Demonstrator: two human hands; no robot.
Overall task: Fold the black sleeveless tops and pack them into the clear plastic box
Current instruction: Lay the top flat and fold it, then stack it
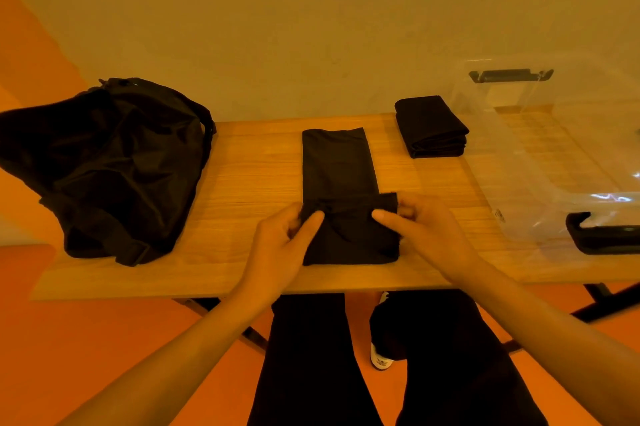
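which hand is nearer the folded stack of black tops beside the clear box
Right. The right hand pinches the right end of the top being folded, on the near side of the folded stack; the left hand pinches its left end, farther away.

A black sleeveless top [337,169], folded into a long narrow strip, is laid flat lengthwise at the middle of the wooden table [249,183]; its near end is doubled back over itself. A stack of folded black fabric [431,126] is set at the far edge, just beside the clear plastic box [554,162], which is fitted with black clip handles and placed at the right.
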